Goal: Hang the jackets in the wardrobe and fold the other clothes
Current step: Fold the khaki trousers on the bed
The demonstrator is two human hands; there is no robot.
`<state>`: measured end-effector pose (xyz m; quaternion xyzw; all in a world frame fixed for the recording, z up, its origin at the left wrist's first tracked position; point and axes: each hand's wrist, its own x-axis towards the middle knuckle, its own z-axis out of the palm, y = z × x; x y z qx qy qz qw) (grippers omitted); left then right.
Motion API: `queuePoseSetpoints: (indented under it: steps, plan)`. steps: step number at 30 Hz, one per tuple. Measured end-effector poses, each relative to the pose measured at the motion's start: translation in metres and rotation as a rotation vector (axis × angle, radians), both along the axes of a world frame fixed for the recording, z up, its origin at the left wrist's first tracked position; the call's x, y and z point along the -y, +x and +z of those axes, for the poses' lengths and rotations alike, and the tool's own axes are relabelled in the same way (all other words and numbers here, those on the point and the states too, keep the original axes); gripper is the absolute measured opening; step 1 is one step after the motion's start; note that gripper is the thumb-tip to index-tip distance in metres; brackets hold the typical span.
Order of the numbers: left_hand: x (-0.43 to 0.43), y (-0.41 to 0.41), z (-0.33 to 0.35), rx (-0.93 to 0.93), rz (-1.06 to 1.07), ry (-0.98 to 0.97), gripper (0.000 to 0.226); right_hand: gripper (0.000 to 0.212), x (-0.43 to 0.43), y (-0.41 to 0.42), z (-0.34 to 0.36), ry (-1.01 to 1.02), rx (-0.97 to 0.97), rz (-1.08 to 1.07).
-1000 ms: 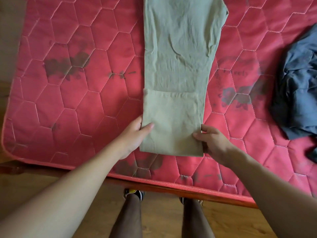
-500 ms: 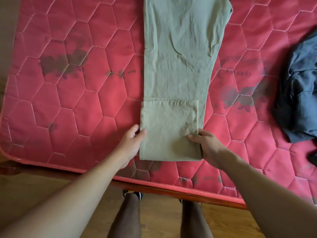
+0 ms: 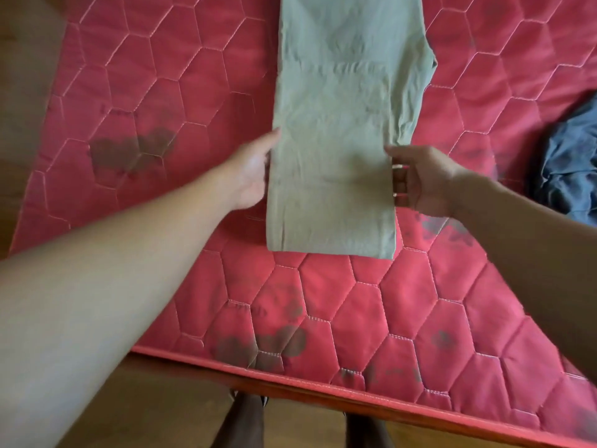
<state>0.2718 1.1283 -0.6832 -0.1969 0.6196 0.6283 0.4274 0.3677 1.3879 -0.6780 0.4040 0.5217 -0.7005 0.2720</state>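
Note:
A pale green garment [image 3: 339,124] lies lengthwise on the red quilted mattress [image 3: 161,92], its near end folded over into a thicker band. My left hand [image 3: 253,171] grips the left edge of that folded band, thumb on top. My right hand [image 3: 420,181] holds the right edge, thumb over the cloth and fingers curled beside it. The garment's far end runs out of the top of the view. A crumpled dark blue garment [image 3: 570,169] lies at the right edge of the mattress, apart from both hands.
The mattress has dark stains and a piped front edge [image 3: 323,388]. Below it are a wooden bed frame, wooden floor [image 3: 155,412] and my legs. Bare mattress lies left of the green garment.
Both hands have moved away from me along the green garment, carrying its folded end over another turn. The fold now sits farther up the mattress, and the view has shifted forward.

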Motion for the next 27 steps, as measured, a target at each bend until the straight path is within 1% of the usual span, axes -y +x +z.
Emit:
queuePoseSetpoints:
  steps: [1,2,4,5,7,9,12,15,17,20,22,25,27]
  plan:
    - [0.003,0.007,-0.009,0.079,-0.092,-0.039,0.033,0.019,0.000,0.006,-0.012,0.002,0.076,0.067]
    - [0.009,0.019,-0.017,0.110,-0.163,-0.085,0.031,0.016,0.003,0.018,-0.022,-0.006,0.136,0.116]
    - [0.018,0.040,-0.028,0.125,-0.163,-0.118,0.029,0.015,0.015,0.048,-0.037,-0.050,0.195,0.120]
    - [0.025,0.051,-0.033,0.142,-0.136,-0.103,0.027,0.017,0.021,0.063,-0.043,-0.070,0.191,0.092]
    - [0.037,0.073,-0.036,0.177,-0.129,-0.056,0.024,0.018,0.029,0.087,-0.048,-0.076,0.125,0.036]
    - [0.048,0.090,-0.036,0.185,-0.139,-0.050,0.025,0.023,0.034,0.105,-0.045,-0.033,0.063,0.014]
    - [0.056,0.106,-0.033,0.154,-0.159,-0.077,0.026,0.027,0.043,0.122,-0.033,0.005,-0.002,0.014]
    - [0.061,0.119,-0.032,0.136,-0.164,-0.115,0.026,0.023,0.053,0.132,-0.026,0.017,-0.024,0.006]
    - [0.065,0.136,-0.030,0.137,-0.182,-0.149,0.024,0.019,0.058,0.142,-0.029,0.081,0.021,0.090]
    - [0.076,0.175,-0.026,0.176,-0.242,-0.204,0.023,0.014,0.071,0.174,-0.039,0.170,0.147,0.264]
    - [0.090,0.202,-0.026,0.228,-0.286,-0.245,0.025,0.013,0.085,0.201,-0.038,0.161,0.224,0.287]
    - [0.108,0.231,-0.026,0.294,-0.357,-0.311,0.043,0.017,0.101,0.230,-0.035,0.138,0.295,0.255]
    - [0.109,0.235,-0.025,0.257,-0.356,-0.334,0.039,0.014,0.105,0.234,-0.034,0.152,0.294,0.246]
